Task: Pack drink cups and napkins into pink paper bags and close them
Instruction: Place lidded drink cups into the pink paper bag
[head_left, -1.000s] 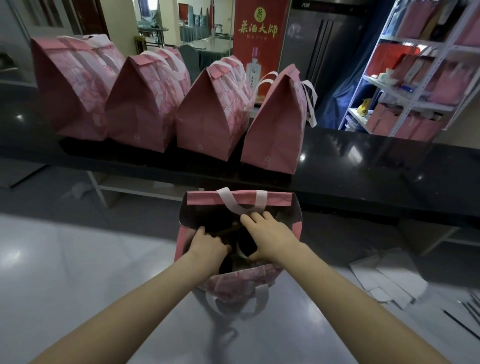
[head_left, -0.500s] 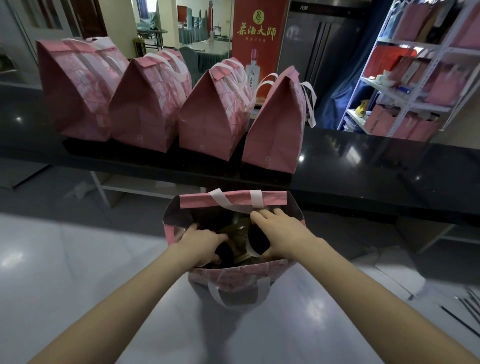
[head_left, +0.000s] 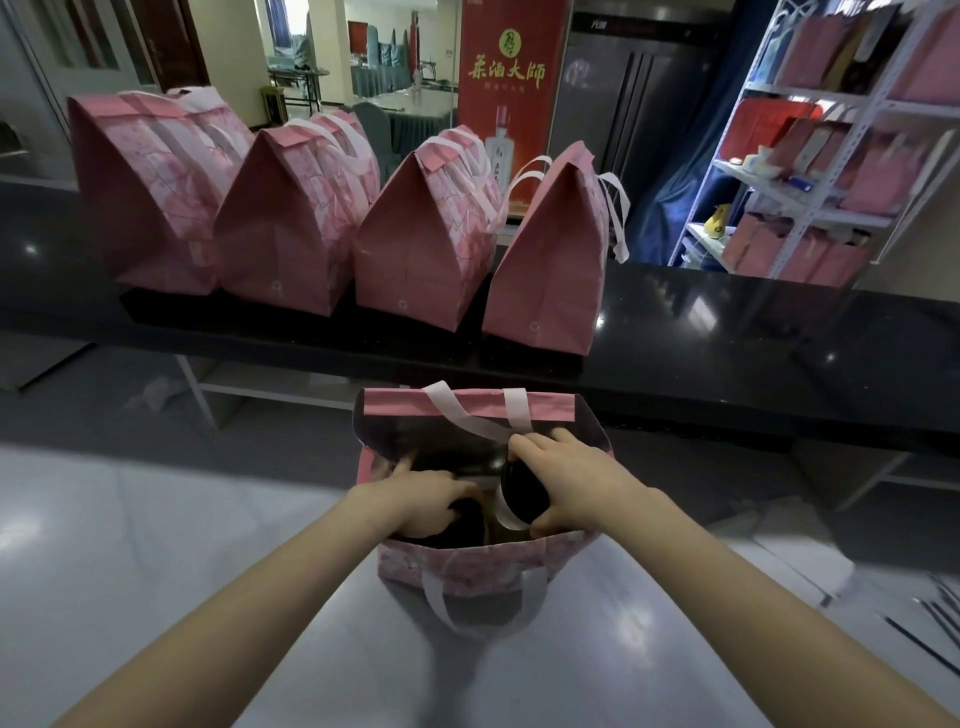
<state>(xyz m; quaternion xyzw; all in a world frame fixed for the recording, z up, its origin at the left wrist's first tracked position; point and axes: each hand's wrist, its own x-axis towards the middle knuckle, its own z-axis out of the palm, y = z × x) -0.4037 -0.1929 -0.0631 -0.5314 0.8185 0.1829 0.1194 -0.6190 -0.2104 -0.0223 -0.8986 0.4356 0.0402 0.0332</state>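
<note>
Head view, packing stage. Open pink bag (head_left: 467, 566) stands directly under both wrists, mouth wide, not yet closed. Right grip (head_left: 566, 483): fingers and thumb curled round a dark-lidded cup (head_left: 522, 493) inside the bag, cup leaning w/ lid turned toward the left grip (head_left: 415, 499). Left grip: fingers bent down over a second dark top (head_left: 462, 519) just beside the first; whether it clasps it or only rests on it cannot be told. Napkins not visible; bag floor in shadow. Likely faults (judgement): (a) leaning cup let go before it sits upright, so it tips against its neighbour and may leak at the lid; (b) far handle strap (head_left: 467, 421), draped inward right above the right grip's knuckles, gets trapped under the wrist or in the later fold; (c) downward push from both grips buckles the paper side walls, or slides the bag, since the pale glossy surface (head_left: 156, 571) below looks slick. Beyond the grips, and higher, a dark polished surface (head_left: 727, 353) carries four closed pink bags (head_left: 415, 249) in a row, tops folded, handles up. Behind: red banner (head_left: 511, 78) w/ bottle picture, grey cabinet doors, open doorway to a room w/ covered tables. Outboard of the right grip: metal shelf rack (head_left: 810, 171) holding pink and red packs; nearer, blurred pale sheets (head_left: 810, 561) on the pale surface.
</note>
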